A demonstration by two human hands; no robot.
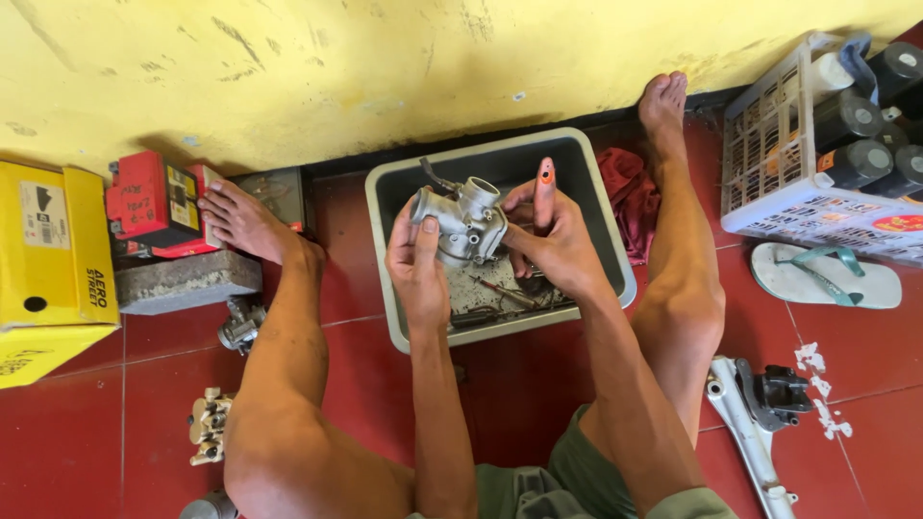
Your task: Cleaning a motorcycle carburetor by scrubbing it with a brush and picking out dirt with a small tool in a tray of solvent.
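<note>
Head view, person seated on red floor [538, 384] | left hand [415, 261] and right hand [553, 235], fingers of both wrapped around 1 silver carburetor [463, 219] | held above grey tray [596, 207] between the legs | red rag [630, 192] beside tray | white basket [769, 183] at right

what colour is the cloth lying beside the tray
Red: the crumpled cloth lies right of the grey tray, clearest in the head view.
</note>
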